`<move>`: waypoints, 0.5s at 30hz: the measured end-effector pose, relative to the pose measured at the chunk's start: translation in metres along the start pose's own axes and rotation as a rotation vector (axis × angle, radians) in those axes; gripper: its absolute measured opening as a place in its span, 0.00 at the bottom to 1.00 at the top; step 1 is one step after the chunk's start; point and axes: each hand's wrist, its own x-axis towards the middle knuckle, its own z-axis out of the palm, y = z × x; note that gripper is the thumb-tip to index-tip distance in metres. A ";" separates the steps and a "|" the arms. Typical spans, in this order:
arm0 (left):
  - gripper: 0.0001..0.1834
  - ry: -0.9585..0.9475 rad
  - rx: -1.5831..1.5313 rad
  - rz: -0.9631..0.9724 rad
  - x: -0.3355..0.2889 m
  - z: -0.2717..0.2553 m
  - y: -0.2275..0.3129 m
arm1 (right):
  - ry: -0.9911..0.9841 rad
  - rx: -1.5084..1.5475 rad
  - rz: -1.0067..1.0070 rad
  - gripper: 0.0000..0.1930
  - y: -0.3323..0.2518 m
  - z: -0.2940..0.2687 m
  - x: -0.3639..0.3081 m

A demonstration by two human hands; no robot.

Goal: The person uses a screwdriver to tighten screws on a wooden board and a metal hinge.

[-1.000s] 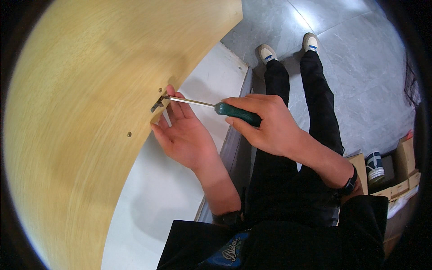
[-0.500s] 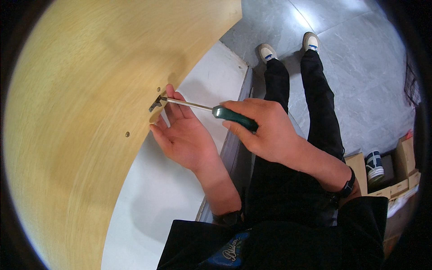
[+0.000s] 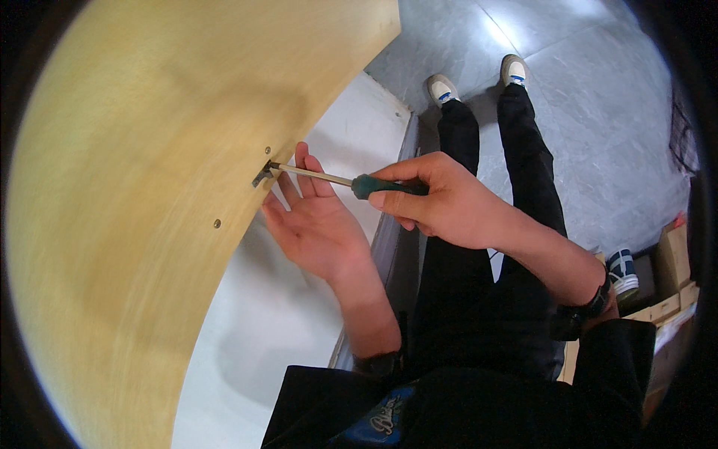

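Observation:
My right hand grips the dark green handle of a screwdriver. Its metal shaft runs left, and the tip meets a small dark metal fitting at the edge of a light wood-grain panel. What the tip engages is too small to make out. Palm up, my left hand lies beside the panel edge below the shaft. Its fingers are apart, some of them partly hidden near the fitting. One screw sits above the fitting and another screw below it, both in the panel.
A white surface lies behind the panel and my left arm. Grey floor tiles spread out past my shoes. At the right stand a dark blue and white can and a wooden crate.
My right hand has turned on the screwdriver handle, and its forearm has shifted right. My left hand has moved slightly right, its fingers still apart. The panel edge appears slightly shifted.

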 end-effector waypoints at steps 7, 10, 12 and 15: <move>0.23 0.134 0.012 -0.035 0.010 0.011 0.026 | -0.017 -0.236 -0.047 0.14 0.001 -0.015 -0.017; 0.25 0.151 0.204 -0.163 0.008 0.003 0.014 | 0.211 -0.375 -0.077 0.14 0.026 -0.060 -0.077; 0.26 0.342 0.178 -0.183 -0.003 -0.001 0.023 | 0.428 -0.748 -0.119 0.15 0.068 -0.096 -0.111; 0.26 0.348 0.281 -0.440 -0.018 -0.002 0.025 | 0.619 -0.893 -0.134 0.19 0.056 -0.134 -0.199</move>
